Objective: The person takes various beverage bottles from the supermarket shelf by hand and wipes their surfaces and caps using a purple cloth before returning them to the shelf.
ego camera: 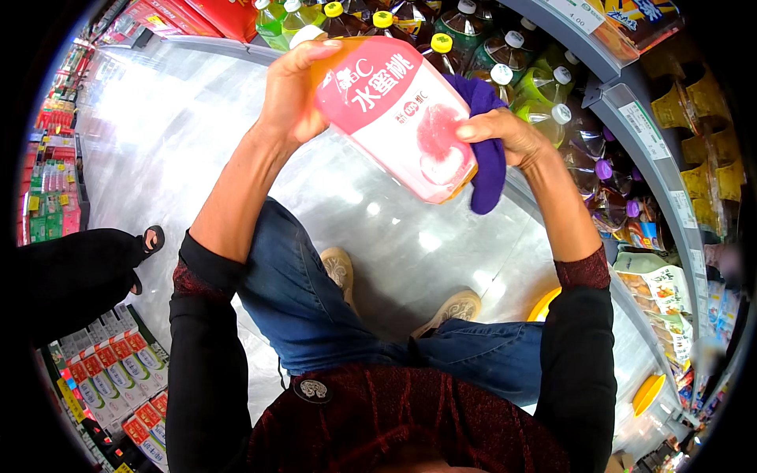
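A large juice bottle (393,118) is held tilted in front of me, its pink and white label facing up. The label bears writing and a picture of a peach. My left hand (293,88) grips the bottle's upper end, thumb near a white cap (307,35). At the bottle's base, my right hand (500,136) has its thumb on the label. A purple cloth (489,171) is bunched between that hand and the bottle, with one end hanging down. My right fingers are mostly hidden behind the cloth.
Several drink bottles (464,26) fill the low shelf ahead and to the right, behind a grey shelf edge (650,130) with price tags. Boxed drink cartons (112,366) are stacked at lower left. Another person's sandaled foot (152,239) stands at left. A yellow round object (649,395) lies at lower right.
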The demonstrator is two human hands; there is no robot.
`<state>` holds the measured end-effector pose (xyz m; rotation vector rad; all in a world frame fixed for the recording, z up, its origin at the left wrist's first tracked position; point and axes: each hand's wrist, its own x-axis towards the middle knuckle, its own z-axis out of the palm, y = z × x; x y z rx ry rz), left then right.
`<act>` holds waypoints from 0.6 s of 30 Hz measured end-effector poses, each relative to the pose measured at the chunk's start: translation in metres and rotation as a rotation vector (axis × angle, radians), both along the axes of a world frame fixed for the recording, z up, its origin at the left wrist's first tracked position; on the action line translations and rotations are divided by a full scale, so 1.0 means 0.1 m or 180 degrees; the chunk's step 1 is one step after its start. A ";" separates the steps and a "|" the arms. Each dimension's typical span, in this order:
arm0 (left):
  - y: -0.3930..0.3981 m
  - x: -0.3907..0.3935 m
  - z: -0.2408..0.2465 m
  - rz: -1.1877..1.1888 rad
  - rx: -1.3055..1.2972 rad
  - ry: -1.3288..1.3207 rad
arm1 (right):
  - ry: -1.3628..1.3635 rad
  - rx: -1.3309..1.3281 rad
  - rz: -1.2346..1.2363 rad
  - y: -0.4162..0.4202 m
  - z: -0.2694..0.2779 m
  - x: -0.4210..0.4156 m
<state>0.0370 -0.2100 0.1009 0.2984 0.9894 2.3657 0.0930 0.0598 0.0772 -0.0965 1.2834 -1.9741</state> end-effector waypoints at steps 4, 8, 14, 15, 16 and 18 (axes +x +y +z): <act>0.13 -0.08 0.01 0.0385 -0.0485 0.0147 | -0.0029 -0.0440 -0.0532 -0.15 -0.13 0.07; 0.09 -0.16 -0.04 0.0829 -0.0983 0.0286 | -0.0125 -0.0653 -0.0954 -0.15 -0.12 0.06; 0.25 0.18 -0.02 0.0228 -0.0602 0.0544 | 0.1418 0.1134 -0.1217 -0.05 0.08 -0.02; 0.35 0.21 0.03 0.0081 -0.0391 0.0663 | 0.1892 0.1400 -0.1227 -0.04 0.06 -0.03; 0.39 0.22 0.06 0.0150 -0.0357 0.0788 | 0.1344 0.1887 -0.1087 -0.30 0.37 0.09; 0.36 0.17 -0.02 0.0390 -0.0401 0.0757 | 0.2253 0.1310 -0.1137 -0.59 0.35 0.07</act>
